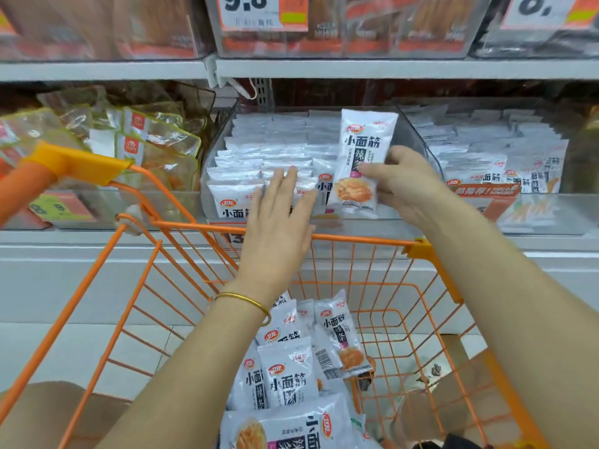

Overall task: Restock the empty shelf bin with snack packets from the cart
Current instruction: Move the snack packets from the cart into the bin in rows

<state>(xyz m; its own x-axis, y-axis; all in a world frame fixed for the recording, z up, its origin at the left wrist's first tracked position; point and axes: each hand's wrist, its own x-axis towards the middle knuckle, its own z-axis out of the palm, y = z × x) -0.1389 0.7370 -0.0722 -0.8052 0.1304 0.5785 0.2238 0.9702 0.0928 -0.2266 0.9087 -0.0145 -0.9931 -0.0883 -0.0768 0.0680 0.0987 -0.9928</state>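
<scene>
**Currently at the shelf bin: one packet in hand**

Right now the right hand [402, 179] grips a white snack packet [363, 157] by its lower right edge, thumb across the front. The packet stands upright at the right end of the clear shelf bin [416, 137], its bottom edge down at the bin's front wall.

The left hand [278, 222] is flat, fingers straight, holding nothing. It reaches over the front rows of stocked packets [269, 147] in the bin's middle; whether the fingertips touch them, I cannot tell. A gold bangle [246, 301] sits on that wrist.

The bin is filled in upright rows across its left and middle.

Below and in front of the bin is the orange wire cart [356, 238], its far rim just under the bin's front. More loose packets [288, 377] of the same kind lie heaped in the cart's basket.

To the right of the bin, a neighbouring bin [486, 140] holds similar white packs.
</scene>
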